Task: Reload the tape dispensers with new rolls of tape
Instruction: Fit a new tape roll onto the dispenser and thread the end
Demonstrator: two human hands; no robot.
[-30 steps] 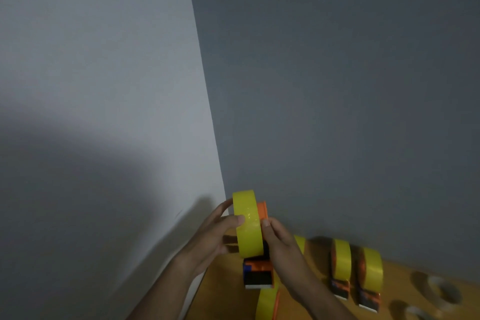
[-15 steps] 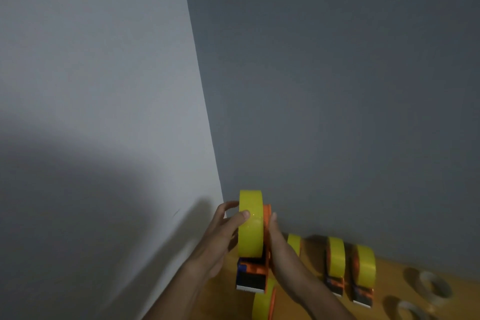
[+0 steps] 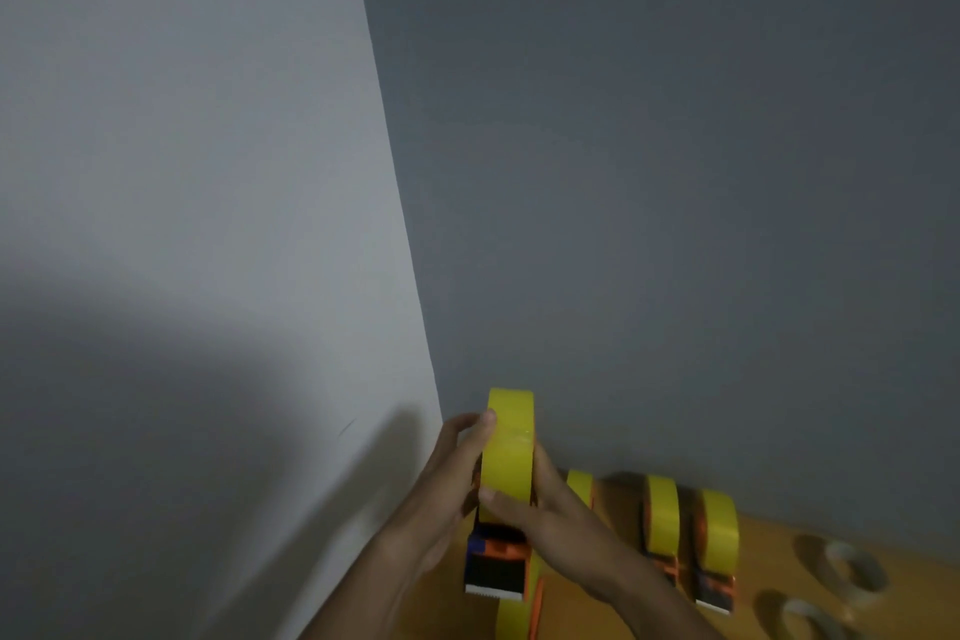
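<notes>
Left hand (image 3: 451,478) and right hand (image 3: 558,517) grip together (fingers curled), forearms converging.

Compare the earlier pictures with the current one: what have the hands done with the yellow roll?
The right hand has shifted its thumb from the yellow roll's middle down to its lower edge. The left hand keeps gripping the roll's other side, above the held dispenser. The loaded dispensers stayed put.

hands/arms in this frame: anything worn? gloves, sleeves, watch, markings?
Two bare hands, left hand and right hand, with no gloves. Both forearms are bare as far as the bottom edge of the frame, with no sleeve in view. No watch, ring, band or marking shows on either wrist or on the fingers. The light is dim, so fine detail cannot be told.
</notes>
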